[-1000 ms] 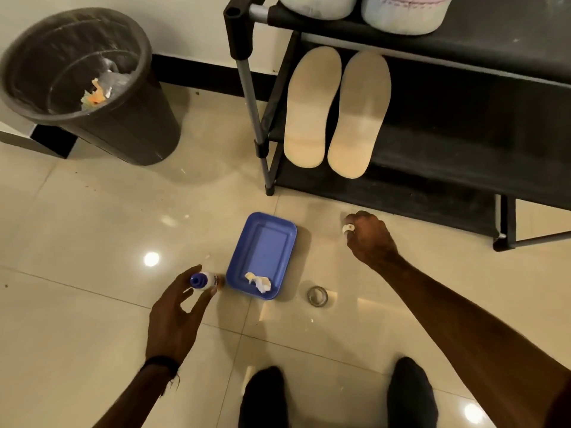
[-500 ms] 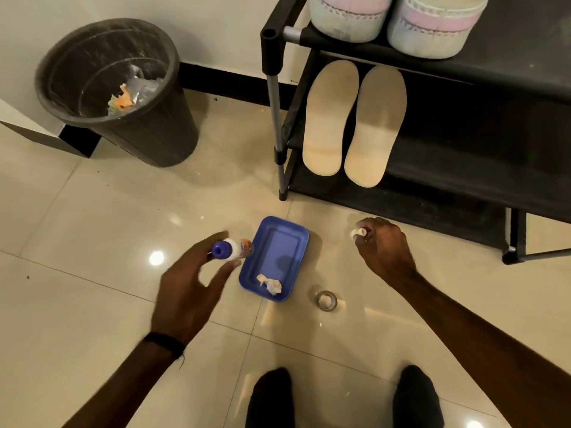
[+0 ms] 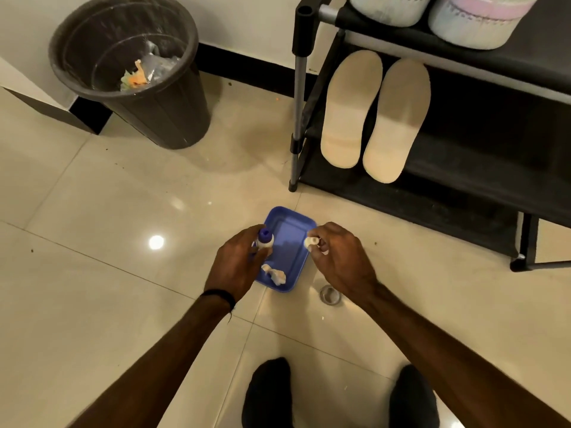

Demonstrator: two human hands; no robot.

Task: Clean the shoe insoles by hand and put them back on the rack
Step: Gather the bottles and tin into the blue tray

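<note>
Two beige insoles [image 3: 350,108] [image 3: 397,118] lean side by side on the lower shelf of the black shoe rack [image 3: 482,168]. A blue tray [image 3: 292,233] lies on the floor tiles with a crumpled white wad [image 3: 275,274] in its near end. My left hand [image 3: 238,264] grips a small white bottle with a blue cap [image 3: 265,239] over the tray's left edge. My right hand [image 3: 340,257] pinches a small white cotton piece [image 3: 310,241] at the tray's right edge, close to the bottle.
A dark waste bin [image 3: 129,72] with scraps inside stands at the back left by the wall. A small metal ring [image 3: 330,295] lies on the floor right of the tray. Pale shoes [image 3: 472,20] sit on the rack's top shelf. My two dark socks [image 3: 268,393] are below.
Both hands have moved inward over the blue tray. The left hand lifted the bottle from the floor beside the tray; the right hand brought the cotton piece toward it.
</note>
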